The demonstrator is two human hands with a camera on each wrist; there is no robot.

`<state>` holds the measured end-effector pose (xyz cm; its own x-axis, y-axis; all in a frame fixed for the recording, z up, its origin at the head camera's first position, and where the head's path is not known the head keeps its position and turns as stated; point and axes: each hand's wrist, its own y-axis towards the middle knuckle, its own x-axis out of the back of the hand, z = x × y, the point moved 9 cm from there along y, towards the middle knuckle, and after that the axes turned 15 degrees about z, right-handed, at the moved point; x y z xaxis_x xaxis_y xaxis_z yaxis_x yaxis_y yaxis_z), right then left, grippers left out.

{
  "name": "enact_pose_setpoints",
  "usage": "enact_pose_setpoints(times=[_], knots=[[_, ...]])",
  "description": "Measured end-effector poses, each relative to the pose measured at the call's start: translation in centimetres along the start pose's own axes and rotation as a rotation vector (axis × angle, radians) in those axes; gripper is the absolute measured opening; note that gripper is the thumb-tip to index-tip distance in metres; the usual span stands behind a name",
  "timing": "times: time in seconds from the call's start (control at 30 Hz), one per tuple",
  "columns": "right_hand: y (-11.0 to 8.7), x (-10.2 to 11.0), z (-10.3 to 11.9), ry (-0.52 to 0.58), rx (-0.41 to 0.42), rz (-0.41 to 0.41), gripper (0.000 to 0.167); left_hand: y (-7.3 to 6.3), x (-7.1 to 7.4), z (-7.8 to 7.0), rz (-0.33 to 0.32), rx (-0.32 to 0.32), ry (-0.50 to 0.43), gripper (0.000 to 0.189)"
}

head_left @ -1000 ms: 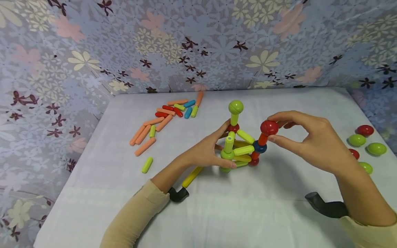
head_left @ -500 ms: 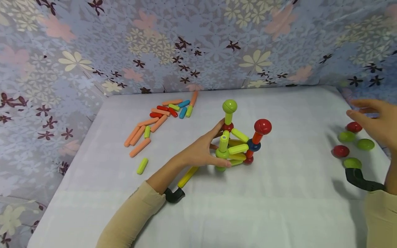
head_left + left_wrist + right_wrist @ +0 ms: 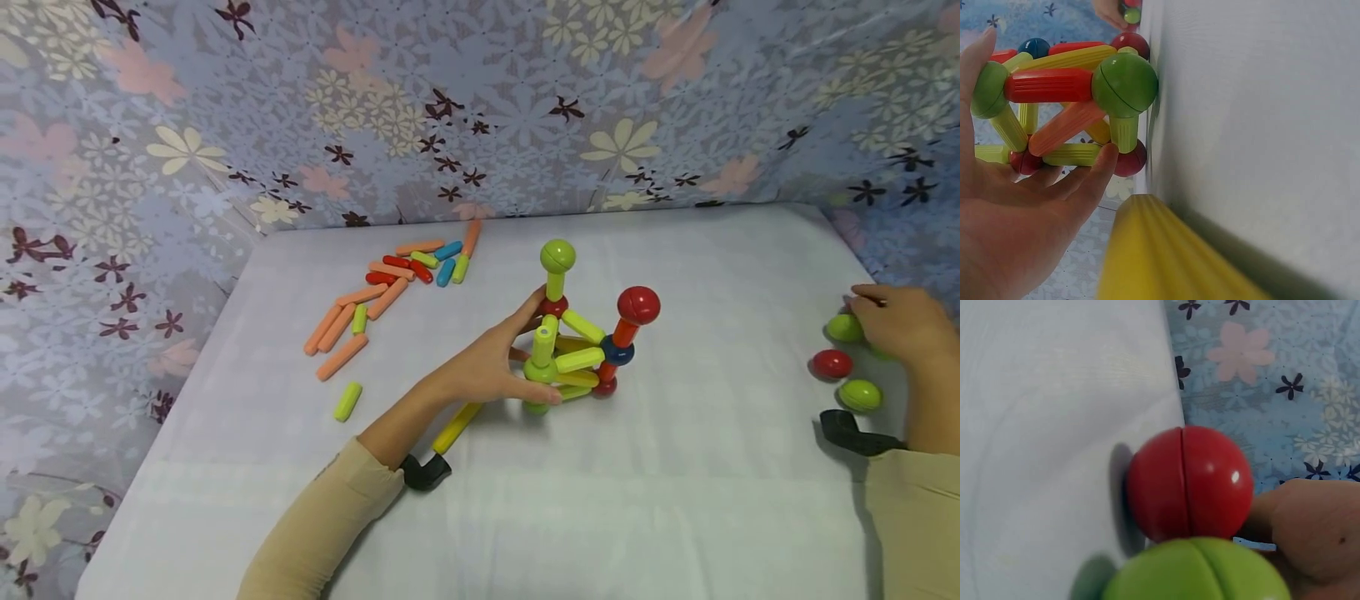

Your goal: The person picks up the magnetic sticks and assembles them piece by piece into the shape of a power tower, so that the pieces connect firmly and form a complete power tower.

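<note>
My left hand (image 3: 480, 367) holds a model of magnetic balls and rods (image 3: 579, 360) from its left side, thumb at the front and fingers behind. On top of the model stand a green ball (image 3: 558, 255) and a red ball (image 3: 639, 306), each on a rod. The left wrist view shows the palm (image 3: 1016, 231) beside a red rod (image 3: 1050, 85) of the model. At the far right, my right hand (image 3: 911, 329) is down among loose balls, covering some; I cannot tell whether its fingers grip one. A loose red ball (image 3: 1160, 484) and green ball (image 3: 1197, 575) lie near it.
Orange, red, blue and green rods (image 3: 388, 298) lie scattered at the back left of the white table (image 3: 720, 533). One green rod (image 3: 347, 402) lies apart. A yellow rod (image 3: 457, 427) shows beside the left wrist. Loose balls sit near the table's right edge.
My right hand has left the red ball on top of the model and moved right, then down onto the loose balls. The left hand keeps its hold on the model.
</note>
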<state>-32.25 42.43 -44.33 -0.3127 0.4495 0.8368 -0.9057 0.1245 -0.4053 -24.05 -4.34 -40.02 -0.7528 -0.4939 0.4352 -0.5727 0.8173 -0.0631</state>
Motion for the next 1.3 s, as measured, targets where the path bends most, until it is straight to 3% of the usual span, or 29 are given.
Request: enact_pose_setpoints(times=[0.13, 0.2, 0.23, 0.33, 0.4, 0.47, 0.53, 0.63, 0.7, 0.8, 0.87, 0.93, 1.1, 1.2, 1.3], knots=[[-0.9, 1.1, 0.2, 0.14, -0.031, -0.093, 0.056, 0.0, 0.0, 0.1, 0.008, -0.003, -0.006, 0.114], [-1.8, 2.2, 1.6, 0.252, 0.009, -0.149, 0.055, 0.0, 0.1, 0.1, 0.003, 0.001, -0.006, 0.114], [-2.5, 2.8, 2.7, 0.318, 0.047, -0.186, 0.054, -0.1, 0.2, 0.2, -0.001, 0.004, -0.006, 0.114], [-5.6, 4.9, 7.6, 0.559, 0.266, -0.3, 0.043, -0.2, 0.3, 0.1, -0.01, 0.005, -0.005, 0.114], [-8.6, 5.8, 11.9, 0.603, 0.444, -0.373, 0.038, -0.3, 0.3, 0.1, -0.009, -0.001, -0.006, 0.115], [-12.1, 5.8, 16.7, 0.575, 0.604, -0.396, 0.037, -0.3, 0.3, 0.1, -0.006, -0.008, -0.01, 0.115], [-15.8, 5.1, 21.4, 0.479, 0.754, -0.399, 0.039, -0.2, 0.2, 0.1, -0.003, -0.009, -0.013, 0.115], [-21.0, 3.4, 27.7, 0.343, 1.053, -0.344, 0.046, -0.2, 0.1, 0.3, 0.002, -0.001, -0.014, 0.116], [-23.9, 2.1, 30.9, 0.228, 1.22, -0.316, 0.036, -0.1, 0.1, 0.4, 0.009, 0.003, -0.017, 0.116], [-26.7, -0.2, 34.6, 0.033, 1.346, -0.324, 0.035, -0.2, 0.1, 0.1, 0.014, -0.004, -0.028, 0.117], [-27.4, -1.8, 36.1, -0.083, 1.371, -0.344, 0.045, -0.5, 0.2, -0.7, 0.016, -0.015, -0.044, 0.116], [-27.5, -3.1, 37.0, -0.146, 1.388, -0.345, 0.038, -0.9, 0.2, -1.8, 0.023, -0.025, -0.055, 0.113], [-27.9, -3.7, 37.2, -0.17, 1.386, -0.363, 0.034, -1.1, 0.1, -3.4, 0.039, -0.048, -0.067, 0.11], [-28.3, -1.5, 36.0, -0.019, 1.367, -0.516, 0.041, -0.9, 0.1, -3.0, 0.036, -0.058, -0.056, 0.113], [-26.3, 1.9, 32.7, 0.324, 1.259, -0.702, 0.036, -0.4, 0.2, -1.9, 0.026, -0.057, -0.035, 0.115]])
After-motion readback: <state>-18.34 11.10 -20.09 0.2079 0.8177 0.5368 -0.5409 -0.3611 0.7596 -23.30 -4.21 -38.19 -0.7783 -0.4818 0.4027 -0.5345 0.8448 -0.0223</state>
